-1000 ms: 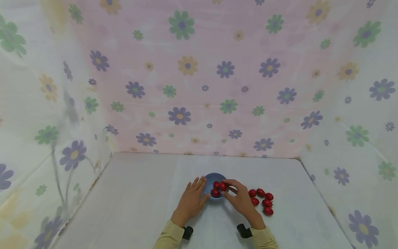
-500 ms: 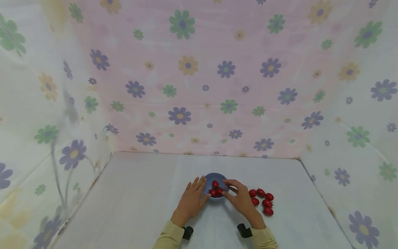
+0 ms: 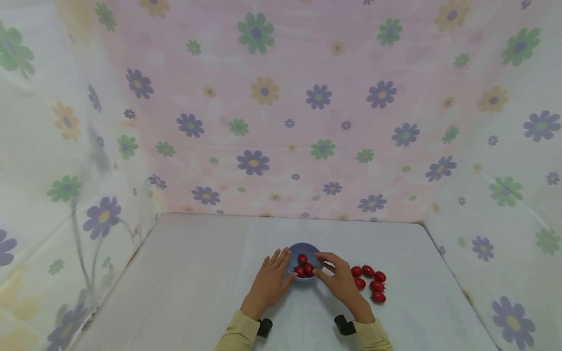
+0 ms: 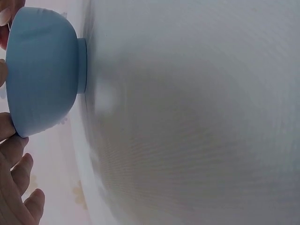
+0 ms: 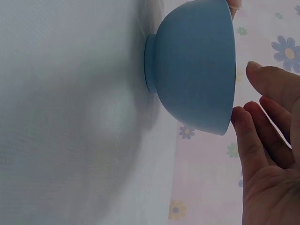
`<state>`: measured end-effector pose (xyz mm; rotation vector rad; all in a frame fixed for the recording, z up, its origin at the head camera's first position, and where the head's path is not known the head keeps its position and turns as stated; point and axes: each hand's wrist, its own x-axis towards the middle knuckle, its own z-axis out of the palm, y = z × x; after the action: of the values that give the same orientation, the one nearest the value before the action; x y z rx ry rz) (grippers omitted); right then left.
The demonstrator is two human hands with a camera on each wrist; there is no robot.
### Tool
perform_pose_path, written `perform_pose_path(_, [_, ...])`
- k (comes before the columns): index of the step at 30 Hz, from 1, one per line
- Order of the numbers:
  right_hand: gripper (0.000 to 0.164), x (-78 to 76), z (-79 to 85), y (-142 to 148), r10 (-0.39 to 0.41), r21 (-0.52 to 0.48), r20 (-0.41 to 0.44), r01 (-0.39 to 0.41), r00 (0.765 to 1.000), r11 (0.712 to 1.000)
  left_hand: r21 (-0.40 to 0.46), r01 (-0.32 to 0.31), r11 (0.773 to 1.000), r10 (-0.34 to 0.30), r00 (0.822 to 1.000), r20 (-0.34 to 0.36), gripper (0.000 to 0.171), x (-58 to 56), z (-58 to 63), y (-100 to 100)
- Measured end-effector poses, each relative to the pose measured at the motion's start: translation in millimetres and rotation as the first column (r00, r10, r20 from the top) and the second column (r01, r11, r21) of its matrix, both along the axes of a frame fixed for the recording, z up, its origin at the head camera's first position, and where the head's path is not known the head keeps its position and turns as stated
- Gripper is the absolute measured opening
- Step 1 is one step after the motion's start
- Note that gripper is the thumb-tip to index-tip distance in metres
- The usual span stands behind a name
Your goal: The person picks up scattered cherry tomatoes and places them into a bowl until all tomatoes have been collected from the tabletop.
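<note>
Floral cloth (image 3: 281, 109) encloses the work area: pink at the rear, white at both sides, printed with purple, green and yellow flowers. It borders a white table (image 3: 197, 273).

One blue bowl (image 3: 309, 250) stands upright on the table, foot down, between the two hands. Three red tomatoes (image 3: 302, 260) are visible in the bowl, close together: two side by side toward the near rim, one on their far side. Loose tomatoes (image 3: 368, 271) lie in a cluster on the table, right of the bowl and just beyond the right hand.

Left hand (image 3: 269, 285): positioned at the left side of the bowl. Fingers are extended and touch the rim; the thumb points to the near edge. Grip is wide.

Right hand (image 3: 340, 282): positioned at the right side of the bowl. A fingertip meets the rim; the thumb stands apart from the fingers, with no tomato between them. Grip is wide.

Each wrist carries a black fitting (image 3: 344, 325) beside a pale yellow sleeve (image 3: 371, 335).
</note>
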<state>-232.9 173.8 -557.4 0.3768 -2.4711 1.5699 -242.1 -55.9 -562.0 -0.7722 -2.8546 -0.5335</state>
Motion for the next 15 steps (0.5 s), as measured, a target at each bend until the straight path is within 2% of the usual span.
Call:
perform_pose_path(11, [0.046,6.3,1.2,0.2,-0.011,-0.072,-0.010,0.010,1.000,0.997,-0.007,-0.001,1.000,0.001,1.000,0.004,0.065,0.4,1.1,0.3])
perform_pose_path(15, [0.046,9.9,0.9,2.4,-0.012,-0.065,-0.027,0.011,1.000,0.998,-0.016,-0.003,1.000,0.003,1.000,0.009,0.065,-0.7,-0.6,0.5])
